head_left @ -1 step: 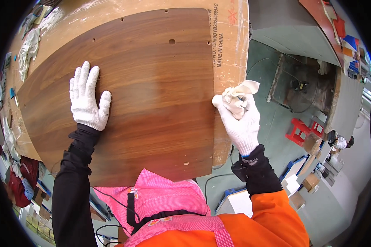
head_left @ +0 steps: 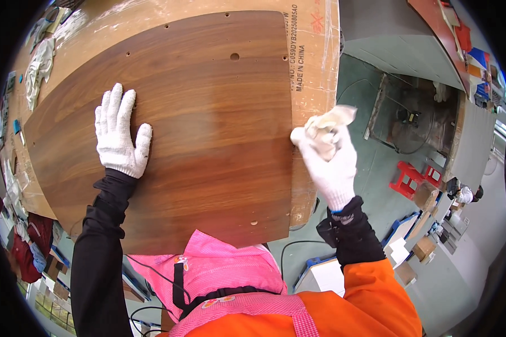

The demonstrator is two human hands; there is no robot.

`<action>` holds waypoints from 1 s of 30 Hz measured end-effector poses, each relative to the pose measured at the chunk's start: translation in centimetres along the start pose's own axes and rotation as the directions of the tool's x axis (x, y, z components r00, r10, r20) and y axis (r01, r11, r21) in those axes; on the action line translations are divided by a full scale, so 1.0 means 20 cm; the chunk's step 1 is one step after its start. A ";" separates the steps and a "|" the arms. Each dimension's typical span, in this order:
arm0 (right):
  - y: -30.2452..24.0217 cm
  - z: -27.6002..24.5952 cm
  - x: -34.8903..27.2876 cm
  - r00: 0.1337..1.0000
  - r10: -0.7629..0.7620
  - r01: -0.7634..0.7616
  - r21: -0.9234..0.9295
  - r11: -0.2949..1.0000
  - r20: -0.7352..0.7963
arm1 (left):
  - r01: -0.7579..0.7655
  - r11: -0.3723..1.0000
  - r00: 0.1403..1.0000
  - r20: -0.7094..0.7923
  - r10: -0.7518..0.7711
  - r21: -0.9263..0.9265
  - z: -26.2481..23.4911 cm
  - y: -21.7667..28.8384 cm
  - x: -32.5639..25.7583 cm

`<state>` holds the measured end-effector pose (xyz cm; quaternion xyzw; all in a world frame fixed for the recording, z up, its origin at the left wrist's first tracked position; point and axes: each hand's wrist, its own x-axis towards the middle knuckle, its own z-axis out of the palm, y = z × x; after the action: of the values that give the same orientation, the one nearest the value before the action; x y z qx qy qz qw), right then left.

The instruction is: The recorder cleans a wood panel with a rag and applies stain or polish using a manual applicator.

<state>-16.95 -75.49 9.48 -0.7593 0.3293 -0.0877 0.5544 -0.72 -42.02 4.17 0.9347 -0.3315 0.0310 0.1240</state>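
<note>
A large dark wood-grain panel [head_left: 208, 123] with a few drilled holes lies flat on a sheet of brown cardboard [head_left: 315, 62]. My left hand [head_left: 118, 135], in a white knit glove, rests flat on the panel's left part with fingers spread. My right hand [head_left: 329, 157], also gloved, grips a crumpled beige rag [head_left: 329, 126] and holds it against the panel's right edge.
The cardboard covers a workbench, with white rags [head_left: 36, 67] at its far left. A green floor to the right holds a red stool [head_left: 410, 177], boxes [head_left: 424, 247] and a dark metal frame [head_left: 410, 118]. Another person [head_left: 464, 194] crouches at the far right.
</note>
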 end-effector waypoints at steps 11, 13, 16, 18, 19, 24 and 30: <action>0.05 0.17 0.62 0.994 -0.104 0.106 0.290 0.951 -0.022 | -0.008 1.000 1.000 0.010 0.008 0.016 0.00 -0.01 0.00; 0.06 0.16 0.55 0.984 -0.179 0.170 0.263 0.950 0.012 | -0.012 1.000 1.000 -0.012 0.012 0.011 0.00 -0.01 0.00; 0.05 0.13 0.36 0.998 -0.058 0.057 0.185 0.981 -0.002 | -0.011 1.000 1.000 -0.009 0.011 0.020 0.00 -0.01 0.00; 0.04 0.09 0.18 0.999 -0.008 -0.002 0.181 0.983 0.053 | -0.002 1.000 1.000 0.002 0.002 0.005 0.00 -0.01 0.00; 0.04 0.08 0.12 0.998 0.053 -0.061 0.233 0.970 0.042 | -0.012 1.000 1.000 -0.017 0.012 0.008 0.00 -0.01 0.00; 0.06 0.11 0.21 0.996 -0.081 0.061 0.366 0.929 0.039 | -0.004 1.000 1.000 -0.003 0.004 0.005 0.01 -0.01 -0.01; 0.05 0.17 0.61 0.984 -0.178 0.179 0.030 0.983 -0.023 | -0.006 1.000 1.000 -0.021 0.005 -0.014 0.02 -0.02 -0.01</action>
<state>-6.24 -80.27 4.49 -0.7758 0.2639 -0.1499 0.5531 -0.64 -41.79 3.75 0.9326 -0.3330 0.0386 0.1340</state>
